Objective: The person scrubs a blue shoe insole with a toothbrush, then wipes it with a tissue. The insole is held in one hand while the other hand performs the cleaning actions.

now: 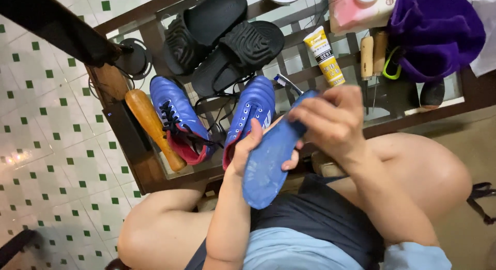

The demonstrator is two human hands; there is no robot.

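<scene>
Holding a blue insole over my lap

Nearest to me, above my knees and dark shorts, I have the blue insole (pixel 266 166) between both hands. Its long axis runs on a slant: the broad rounded end points down toward my lap on the left, and the narrower end points up and right toward the counter. The pale, scuffed face is turned up to the camera.

My left hand (pixel 253 146) wraps the insole at its middle from the left edge, thumb laid over the top face and the fingers (pixel 292 161) curled round beneath, closed on it. My right hand (pixel 330 120) comes down from the right onto the upper end, fingers bent and pinched over that tip, so both hands have hold of the same piece.

Just beyond, on the glass-topped counter (pixel 454 102), one blue football boot (pixel 250 112) lies directly behind the insole, toe pointing away from me. A second blue boot (pixel 178 117) sits to its left, black laces loose, with a wooden handle (pixel 152 125) beside it. A toothbrush (pixel 287 84) shows near the boot's toe.

Farther back lie a pair of black slides (pixel 222 40), a yellow and white glue tube (pixel 324 55), two wooden-handled tools (pixel 373 55) and a purple cloth (pixel 436 29). The floor to the left is white tile with green squares (pixel 41 120).
</scene>
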